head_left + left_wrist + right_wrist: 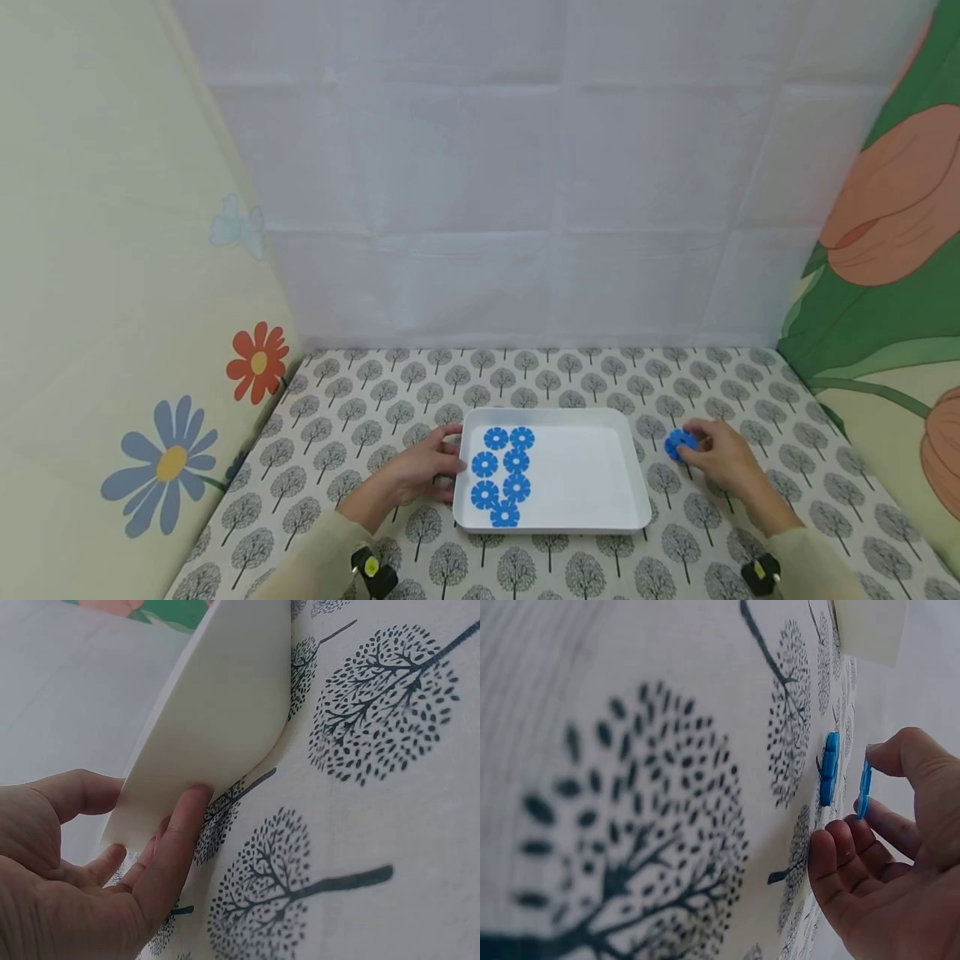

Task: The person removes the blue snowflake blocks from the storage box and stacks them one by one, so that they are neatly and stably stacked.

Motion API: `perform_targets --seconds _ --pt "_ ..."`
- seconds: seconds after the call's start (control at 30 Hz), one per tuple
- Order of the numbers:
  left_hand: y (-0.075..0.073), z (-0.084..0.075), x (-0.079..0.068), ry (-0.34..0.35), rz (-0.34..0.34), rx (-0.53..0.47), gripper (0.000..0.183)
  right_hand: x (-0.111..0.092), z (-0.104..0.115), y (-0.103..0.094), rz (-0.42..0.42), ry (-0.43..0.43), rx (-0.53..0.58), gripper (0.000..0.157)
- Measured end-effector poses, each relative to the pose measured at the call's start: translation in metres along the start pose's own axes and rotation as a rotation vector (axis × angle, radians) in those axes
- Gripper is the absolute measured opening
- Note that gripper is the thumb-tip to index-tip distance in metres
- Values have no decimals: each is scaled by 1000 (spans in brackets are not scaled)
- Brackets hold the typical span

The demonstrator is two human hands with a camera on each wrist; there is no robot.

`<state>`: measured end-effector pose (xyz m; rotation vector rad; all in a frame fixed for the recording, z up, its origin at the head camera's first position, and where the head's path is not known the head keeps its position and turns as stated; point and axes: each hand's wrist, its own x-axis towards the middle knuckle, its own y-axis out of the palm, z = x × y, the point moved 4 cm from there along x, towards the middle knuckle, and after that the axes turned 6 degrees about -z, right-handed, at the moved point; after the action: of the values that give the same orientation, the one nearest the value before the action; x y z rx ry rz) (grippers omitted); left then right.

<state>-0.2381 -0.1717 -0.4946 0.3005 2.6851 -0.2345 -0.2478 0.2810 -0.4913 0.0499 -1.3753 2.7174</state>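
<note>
A white rectangular tray (577, 475) lies on the table, with several blue notched discs (484, 464) in two loose columns along its left side. My left hand (427, 467) holds the tray's left end. In the left wrist view, the thumb (82, 791) meets the rim and the fingers lie along the outer wall. Right of the tray, my right hand (720, 454) pinches one blue notched disc (865, 791) by its edges, between thumb and finger. Close beside it, a small stack of blue discs (829, 769) sits on the tablecloth.
The tablecloth (330, 458) has a printed tree pattern. A white sheet (480, 183) hangs behind the table. Flower-printed cloths stand at the left (90, 250) and right (885, 358). Dark camera units (375, 571) are worn on both wrists.
</note>
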Motion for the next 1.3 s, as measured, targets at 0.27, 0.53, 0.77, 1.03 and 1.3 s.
perform_targets --seconds 0.27,0.53,0.77,1.03,1.3 --pt "0 -1 0 2 0 1 76 0 -4 2 20 -21 2 43" --pt "0 0 1 -4 -2 4 76 1 -6 5 44 -22 -20 42" --pt "0 0 1 -5 -7 7 76 4 -7 6 69 0 -29 41" --pt "0 0 0 -3 -4 1 77 4 -5 6 89 29 -31 42" --pt "0 1 0 5 0 1 77 5 -2 6 89 13 -37 41"
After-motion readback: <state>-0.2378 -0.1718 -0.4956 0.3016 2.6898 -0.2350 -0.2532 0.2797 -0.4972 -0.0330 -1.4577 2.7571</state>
